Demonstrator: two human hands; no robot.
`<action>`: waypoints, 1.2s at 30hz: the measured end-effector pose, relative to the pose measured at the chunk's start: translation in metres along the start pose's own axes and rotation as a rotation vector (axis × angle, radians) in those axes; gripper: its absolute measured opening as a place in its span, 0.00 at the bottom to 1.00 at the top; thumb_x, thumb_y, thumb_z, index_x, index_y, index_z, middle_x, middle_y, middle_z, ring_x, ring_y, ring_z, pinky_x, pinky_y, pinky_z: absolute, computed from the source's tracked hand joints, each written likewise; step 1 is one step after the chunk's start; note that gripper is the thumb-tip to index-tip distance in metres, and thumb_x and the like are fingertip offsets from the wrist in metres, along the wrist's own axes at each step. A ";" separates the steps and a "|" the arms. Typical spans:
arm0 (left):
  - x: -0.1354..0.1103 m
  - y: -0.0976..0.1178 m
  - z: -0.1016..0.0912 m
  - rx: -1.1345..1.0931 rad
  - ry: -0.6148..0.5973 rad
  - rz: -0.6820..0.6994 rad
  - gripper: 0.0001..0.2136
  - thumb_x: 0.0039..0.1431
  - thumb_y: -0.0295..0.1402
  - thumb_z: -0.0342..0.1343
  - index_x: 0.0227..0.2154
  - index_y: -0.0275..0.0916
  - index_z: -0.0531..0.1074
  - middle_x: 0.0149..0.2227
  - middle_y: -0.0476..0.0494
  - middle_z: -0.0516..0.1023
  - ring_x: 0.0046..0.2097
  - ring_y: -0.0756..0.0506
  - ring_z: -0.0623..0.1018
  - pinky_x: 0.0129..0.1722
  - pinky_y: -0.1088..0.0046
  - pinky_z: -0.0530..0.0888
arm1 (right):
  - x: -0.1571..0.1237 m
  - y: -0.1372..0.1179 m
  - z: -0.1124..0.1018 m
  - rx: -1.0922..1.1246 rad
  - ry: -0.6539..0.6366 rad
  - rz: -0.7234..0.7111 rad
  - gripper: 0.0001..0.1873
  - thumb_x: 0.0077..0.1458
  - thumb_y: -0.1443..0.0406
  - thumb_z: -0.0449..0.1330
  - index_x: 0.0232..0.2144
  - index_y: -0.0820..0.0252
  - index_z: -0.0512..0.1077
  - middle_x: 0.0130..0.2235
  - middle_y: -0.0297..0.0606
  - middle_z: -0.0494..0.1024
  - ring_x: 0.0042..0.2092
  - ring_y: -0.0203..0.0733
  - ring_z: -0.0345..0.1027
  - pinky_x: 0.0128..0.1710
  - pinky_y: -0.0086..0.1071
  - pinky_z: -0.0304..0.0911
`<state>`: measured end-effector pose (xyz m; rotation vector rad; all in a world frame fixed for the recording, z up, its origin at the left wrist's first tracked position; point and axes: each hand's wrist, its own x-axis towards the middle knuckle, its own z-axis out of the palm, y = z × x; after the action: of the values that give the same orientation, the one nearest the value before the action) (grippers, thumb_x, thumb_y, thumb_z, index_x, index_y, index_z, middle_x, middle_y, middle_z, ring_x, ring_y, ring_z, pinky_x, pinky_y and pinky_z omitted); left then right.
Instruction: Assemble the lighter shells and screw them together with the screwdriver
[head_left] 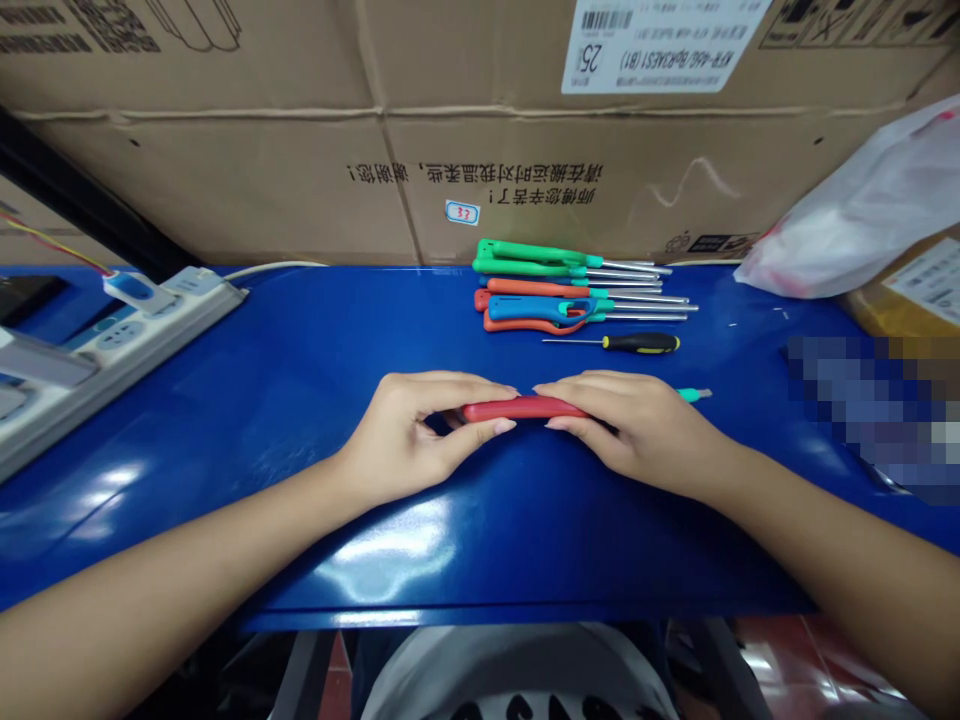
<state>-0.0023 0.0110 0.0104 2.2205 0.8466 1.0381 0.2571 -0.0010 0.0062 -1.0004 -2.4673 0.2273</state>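
Both hands hold a red long-nosed lighter (pixel 525 408) level above the blue table, its handle lying sideways. My left hand (pixel 427 425) pinches the handle's left end between thumb and fingers. My right hand (pixel 637 425) grips the right part and hides much of it; a teal piece with a short metal tip shows beyond this hand. Behind the hands lies a small screwdriver (pixel 641 343) with a black and yellow handle, its shaft pointing left. Farther back, several long-nosed lighters (pixel 536 308) in green, orange and blue are stacked, metal nozzles to the right.
A large cardboard box (pixel 300 180) walls off the back of the blue table (pixel 315 330). On the left stands a white power strip (pixel 127 335) with plugs. A white plastic bag (pixel 862 210) bulges in at the right, near a blurred-out patch (pixel 870 410).
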 end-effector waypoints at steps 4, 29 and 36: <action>0.003 -0.004 -0.005 0.046 -0.006 0.050 0.10 0.59 0.32 0.66 0.44 0.40 0.83 0.45 0.42 0.85 0.46 0.43 0.85 0.50 0.70 0.81 | -0.001 0.010 -0.006 -0.078 -0.041 0.002 0.21 0.65 0.60 0.59 0.56 0.65 0.74 0.52 0.48 0.82 0.52 0.52 0.77 0.52 0.45 0.73; 0.000 -0.011 -0.006 0.334 -0.120 0.255 0.11 0.67 0.31 0.56 0.48 0.36 0.78 0.45 0.38 0.84 0.42 0.44 0.83 0.45 0.67 0.79 | 0.001 0.001 -0.011 -0.300 -0.146 0.026 0.13 0.68 0.63 0.54 0.32 0.62 0.74 0.31 0.40 0.77 0.33 0.45 0.70 0.36 0.36 0.61; -0.003 0.004 -0.003 0.448 -0.257 0.191 0.12 0.68 0.36 0.54 0.48 0.37 0.77 0.45 0.42 0.83 0.43 0.44 0.82 0.43 0.70 0.77 | 0.006 -0.007 -0.007 -0.295 -0.200 -0.056 0.17 0.70 0.59 0.52 0.34 0.62 0.75 0.32 0.38 0.78 0.34 0.44 0.70 0.39 0.37 0.59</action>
<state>-0.0049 0.0072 0.0137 2.7844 0.8230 0.6637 0.2523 -0.0026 0.0162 -1.0689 -2.7651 -0.0618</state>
